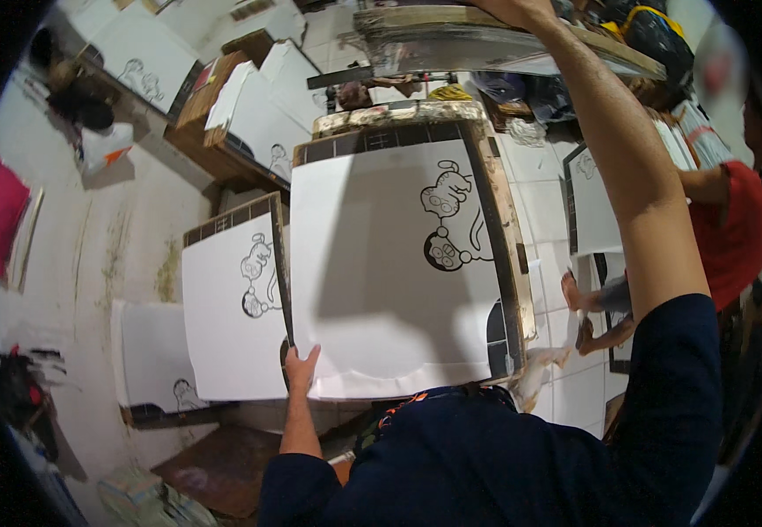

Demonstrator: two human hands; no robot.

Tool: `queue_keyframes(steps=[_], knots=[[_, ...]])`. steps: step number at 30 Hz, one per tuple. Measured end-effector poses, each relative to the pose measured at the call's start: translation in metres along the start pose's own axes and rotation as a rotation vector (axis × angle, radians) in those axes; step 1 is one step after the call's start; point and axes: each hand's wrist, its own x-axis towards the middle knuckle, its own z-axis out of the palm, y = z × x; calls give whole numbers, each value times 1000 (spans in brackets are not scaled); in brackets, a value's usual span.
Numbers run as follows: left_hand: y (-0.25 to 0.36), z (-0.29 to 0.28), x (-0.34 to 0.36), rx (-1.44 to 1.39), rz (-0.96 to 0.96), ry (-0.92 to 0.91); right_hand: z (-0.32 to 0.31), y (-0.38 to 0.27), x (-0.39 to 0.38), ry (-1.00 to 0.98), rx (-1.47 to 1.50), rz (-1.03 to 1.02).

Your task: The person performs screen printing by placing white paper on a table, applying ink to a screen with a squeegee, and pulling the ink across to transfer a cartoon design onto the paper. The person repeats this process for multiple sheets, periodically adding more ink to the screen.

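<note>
In front of me lies a large white sheet (354, 263) with a black line drawing of cartoon animals on its right side, on a dark-bordered board (381, 140). My left hand (301, 367) rests at the sheet's near left corner, thumb and forefinger apart. My right arm stretches up and forward. At the top edge my right hand (514, 10) is cut off, its fingers mostly hidden, next to a wood-edged frame (504, 48) with a shiny face. Whether it grips the frame cannot be told.
Another printed sheet (223, 307) lies on a board at left, with more beyond. Wooden boxes (205, 101) carry printed sheets at the far left. At right, a person in a red top (736, 220) is near another board (593, 202). Black bags (653, 44) sit at the far right.
</note>
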Motion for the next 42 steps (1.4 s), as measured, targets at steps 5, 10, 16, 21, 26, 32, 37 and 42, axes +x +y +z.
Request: queue_keyframes(steps=[5, 10, 16, 21, 26, 32, 37, 42], knots=[[30, -17, 27, 345, 49, -5, 4, 0, 7, 43, -73, 22], [70, -6, 46, 382, 10, -47, 1, -2, 17, 25, -63, 40], [87, -3, 43, 451, -18, 12, -4, -2, 56, -72, -90, 100], [104, -1, 50, 477, -35, 21, -6, 3, 82, -93, -82, 94], [108, 0, 55, 434, -59, 3, 0, 11, 99, -34, -66, 79], [67, 7, 77, 398, -138, -48, 0, 11, 103, -6, -19, 51], [56, 20, 91, 554, -149, -59, -4, 3, 72, -51, -42, 56], [215, 75, 79, 549, 509, 48, 11, 0, 3, 4, -18, 33]])
